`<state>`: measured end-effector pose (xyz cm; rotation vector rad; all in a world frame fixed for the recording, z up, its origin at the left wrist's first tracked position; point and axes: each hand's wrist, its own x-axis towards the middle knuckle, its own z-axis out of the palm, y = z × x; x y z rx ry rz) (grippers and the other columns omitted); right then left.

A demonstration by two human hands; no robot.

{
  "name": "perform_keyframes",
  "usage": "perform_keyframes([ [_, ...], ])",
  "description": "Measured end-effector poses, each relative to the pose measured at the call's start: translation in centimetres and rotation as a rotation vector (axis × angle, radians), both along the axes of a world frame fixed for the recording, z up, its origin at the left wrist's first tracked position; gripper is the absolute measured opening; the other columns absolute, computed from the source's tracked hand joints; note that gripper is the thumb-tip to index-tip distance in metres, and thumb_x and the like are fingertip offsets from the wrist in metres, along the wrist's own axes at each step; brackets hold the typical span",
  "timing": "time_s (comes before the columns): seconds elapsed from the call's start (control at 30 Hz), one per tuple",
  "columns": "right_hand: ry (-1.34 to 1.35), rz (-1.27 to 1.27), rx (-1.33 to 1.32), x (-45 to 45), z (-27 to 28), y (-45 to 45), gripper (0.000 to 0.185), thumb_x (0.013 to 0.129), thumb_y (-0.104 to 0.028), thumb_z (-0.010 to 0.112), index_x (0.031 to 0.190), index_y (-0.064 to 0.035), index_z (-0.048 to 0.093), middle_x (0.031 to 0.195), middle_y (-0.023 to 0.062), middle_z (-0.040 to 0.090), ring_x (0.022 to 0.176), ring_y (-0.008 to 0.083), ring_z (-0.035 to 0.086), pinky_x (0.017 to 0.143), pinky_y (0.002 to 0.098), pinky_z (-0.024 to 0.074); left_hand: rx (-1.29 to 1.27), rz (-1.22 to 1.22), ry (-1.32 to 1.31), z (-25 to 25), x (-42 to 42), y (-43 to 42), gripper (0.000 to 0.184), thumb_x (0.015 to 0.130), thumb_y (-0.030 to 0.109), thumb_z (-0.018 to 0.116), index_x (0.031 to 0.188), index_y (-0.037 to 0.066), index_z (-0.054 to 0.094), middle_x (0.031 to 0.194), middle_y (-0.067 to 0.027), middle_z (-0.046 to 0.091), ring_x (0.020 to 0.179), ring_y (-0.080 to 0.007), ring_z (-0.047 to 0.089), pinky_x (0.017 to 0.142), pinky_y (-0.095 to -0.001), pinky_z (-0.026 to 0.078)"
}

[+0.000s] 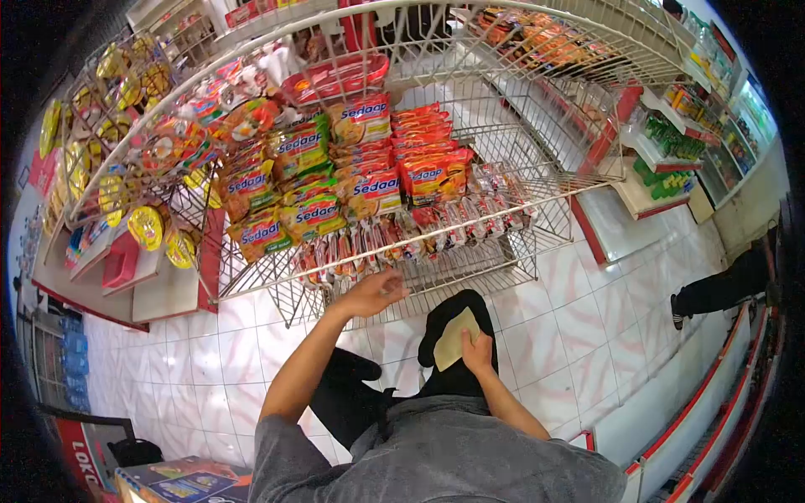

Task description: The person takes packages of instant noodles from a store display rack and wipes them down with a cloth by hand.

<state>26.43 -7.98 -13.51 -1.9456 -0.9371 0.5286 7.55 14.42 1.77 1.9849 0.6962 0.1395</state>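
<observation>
My left hand point(373, 294) is held out at the front lower edge of a white wire rack point(537, 272). Its fingers are loosely bent and apart, with nothing visible in them; I cannot tell whether they touch the wire. Over my right knee, my right hand point(478, 351) grips a pale yellow cloth point(455, 337). Closest to my left hand is a row of small packets point(394, 239) on the rack. Behind them stand stacks of Sedaap noodle packs point(374, 193) in orange, green and red.
Yellow snack packs point(146, 226) hang at the left. A red basin point(335, 77) sits behind the noodles. Shelves with green bottles point(662, 180) stand at the right, near another person's leg point(721, 285). White shelf panels point(688, 419) line the lower right; a printed box point(189, 482) is lower left.
</observation>
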Motion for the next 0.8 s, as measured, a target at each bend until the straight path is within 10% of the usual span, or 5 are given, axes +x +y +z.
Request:
perform_keyframes([
  [0.2,0.04,-0.071,0.094,0.3,-0.5,0.1,0.031,0.087,-0.025,0.054,0.091,0.0043,0.063,0.081,0.024,0.064,0.079,0.0399,0.063,0.065,0.0424,0.0493,-0.093,-0.223,-0.087,-0.8,6.4,-0.4,0.054,0.087,0.039,0.062,0.122,0.0,0.05,0.115,-0.0177,0.057,0.105,-0.0253,0.057,0.09,-0.0361,0.045],
  [0.5,0.109,-0.111,0.071,0.9,-1.5,-0.1,0.03,0.087,-0.024,0.054,0.09,0.0035,0.063,0.081,0.0241,0.064,0.081,0.0402,0.063,0.066,0.0426,0.0494,0.481,-0.227,0.02,-7.3,11.5,2.3,0.06,0.085,0.043,0.06,0.124,-0.001,0.049,0.121,-0.0229,0.054,0.113,-0.0371,0.051,0.096,-0.0416,0.041],
  [0.67,0.128,-0.082,0.092,1.3,-1.1,0.1,0.028,0.086,-0.023,0.054,0.094,0.0036,0.062,0.083,0.0244,0.064,0.081,0.0401,0.063,0.066,0.0427,0.0496,0.341,-0.742,-0.196,7.5,12.3,-5.4,0.042,0.086,0.028,0.062,0.116,0.0,0.055,0.112,-0.021,0.058,0.106,-0.0348,0.056,0.09,-0.0402,0.046],
  [0.8,0.21,-0.112,0.074,1.0,-2.4,0.3,0.028,0.086,-0.022,0.054,0.094,0.0039,0.062,0.083,0.0243,0.064,0.081,0.0398,0.063,0.066,0.0424,0.0497,0.422,-0.621,-0.356,18.0,13.7,-3.8,0.03,0.084,0.02,0.065,0.105,0.0,0.06,0.095,-0.0168,0.063,0.087,-0.0313,0.062,0.074,-0.0373,0.051],
])
